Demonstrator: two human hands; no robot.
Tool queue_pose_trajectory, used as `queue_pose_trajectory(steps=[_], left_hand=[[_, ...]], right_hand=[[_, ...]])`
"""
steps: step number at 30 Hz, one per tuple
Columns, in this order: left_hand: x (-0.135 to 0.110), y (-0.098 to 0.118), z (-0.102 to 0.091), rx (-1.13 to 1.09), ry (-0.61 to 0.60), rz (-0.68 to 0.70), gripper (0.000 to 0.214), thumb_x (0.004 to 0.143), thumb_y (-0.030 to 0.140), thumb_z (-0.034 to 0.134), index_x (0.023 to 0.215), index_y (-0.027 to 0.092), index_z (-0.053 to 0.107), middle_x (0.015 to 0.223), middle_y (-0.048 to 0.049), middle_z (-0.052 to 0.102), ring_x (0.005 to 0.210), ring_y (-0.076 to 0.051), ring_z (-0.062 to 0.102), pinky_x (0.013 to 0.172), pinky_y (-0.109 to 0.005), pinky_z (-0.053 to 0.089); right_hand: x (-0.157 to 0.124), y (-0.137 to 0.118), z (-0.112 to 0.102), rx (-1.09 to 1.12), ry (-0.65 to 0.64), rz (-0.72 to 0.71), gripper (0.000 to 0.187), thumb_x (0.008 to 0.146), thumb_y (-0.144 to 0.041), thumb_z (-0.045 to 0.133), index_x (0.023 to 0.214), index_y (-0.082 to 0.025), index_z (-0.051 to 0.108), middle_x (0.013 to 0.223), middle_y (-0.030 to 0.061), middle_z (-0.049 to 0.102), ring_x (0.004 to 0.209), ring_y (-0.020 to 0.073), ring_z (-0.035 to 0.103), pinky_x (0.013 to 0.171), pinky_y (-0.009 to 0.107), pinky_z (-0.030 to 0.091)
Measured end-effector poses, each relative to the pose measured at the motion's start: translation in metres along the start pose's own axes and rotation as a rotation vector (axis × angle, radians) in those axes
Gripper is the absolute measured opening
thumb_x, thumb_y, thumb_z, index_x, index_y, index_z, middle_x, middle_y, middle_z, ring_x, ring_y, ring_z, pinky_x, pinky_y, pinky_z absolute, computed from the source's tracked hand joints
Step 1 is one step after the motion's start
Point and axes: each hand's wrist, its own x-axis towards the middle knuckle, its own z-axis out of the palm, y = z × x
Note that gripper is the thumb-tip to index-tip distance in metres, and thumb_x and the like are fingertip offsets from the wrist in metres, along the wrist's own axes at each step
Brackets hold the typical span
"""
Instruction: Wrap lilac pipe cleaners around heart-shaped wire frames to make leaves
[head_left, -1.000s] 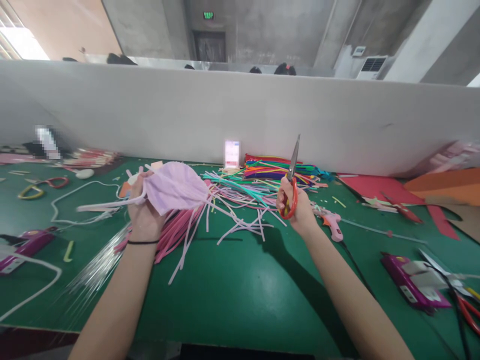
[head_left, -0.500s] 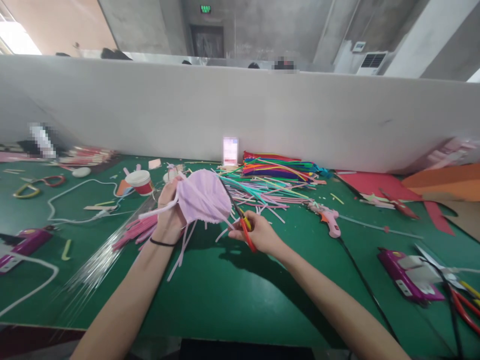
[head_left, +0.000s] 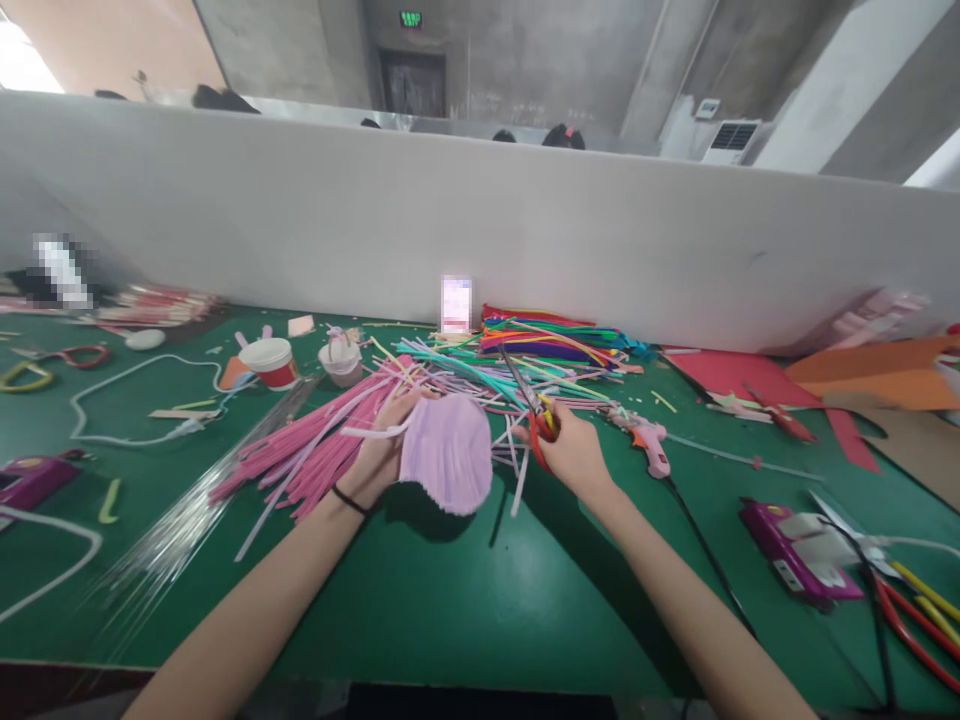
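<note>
My left hand (head_left: 384, 445) is closed on a rounded lilac panel of fuzzy pipe cleaners (head_left: 450, 455), held above the green table. Pale stems stick out from the panel on its left side, by my wrist. In my right hand (head_left: 581, 450) are scissors (head_left: 541, 425) with red and yellow handles. Their blades point up and away, apart from the panel. Short lilac strips hang between the panel and my right hand; whether the fingers pinch them I cannot tell. Beside my left hand lies a bundle of pink pipe cleaners (head_left: 322, 430).
Multicoloured pipe cleaners (head_left: 555, 335) lie behind my hands, near a phone (head_left: 456, 303) leaning on the divider (head_left: 337, 220). A pink glue gun (head_left: 651, 445) with its cord is at right. A paper cup (head_left: 270, 365) and purple power strip (head_left: 795, 550) also stand on the table.
My left hand has brought the lilac panel lower and to the right, turning it. My right hand with the scissors has shifted right, and the blades have moved away from the panel's edge.
</note>
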Motion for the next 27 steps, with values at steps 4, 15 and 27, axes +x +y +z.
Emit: queue_pose_trajectory(steps=[4,15,27], left_hand=[[0.001,-0.022,-0.002,0.015,-0.061,-0.162,0.024,0.079,0.032,0.065,0.091,0.012,0.069,0.081,-0.0086,0.071,0.07,-0.021,0.067,0.063,-0.029,0.051],[-0.002,-0.027,0.002,0.017,-0.014,-0.103,0.025,0.077,0.033,0.066,0.092,0.013,0.068,0.08,-0.006,0.07,0.071,-0.02,0.066,0.06,-0.027,0.048],[-0.001,-0.031,-0.001,0.074,0.033,-0.102,0.03,0.077,0.037,0.067,0.094,0.013,0.07,0.08,-0.0072,0.071,0.068,-0.021,0.066,0.06,-0.028,0.047]], right_hand=[[-0.021,0.002,-0.004,-0.12,-0.093,-0.115,0.03,0.079,-0.046,0.058,0.09,-0.02,0.05,0.084,0.0057,0.063,0.072,0.0208,0.06,0.062,0.029,0.043],[-0.046,-0.012,0.014,-0.226,-0.146,-0.382,0.046,0.079,-0.045,0.06,0.108,-0.011,0.049,0.103,0.0169,0.058,0.099,0.0296,0.056,0.083,0.041,0.046],[-0.051,-0.009,0.026,-0.294,-0.249,-0.297,0.04,0.081,-0.044,0.055,0.112,-0.019,0.053,0.106,0.0078,0.065,0.09,0.0224,0.063,0.067,0.027,0.045]])
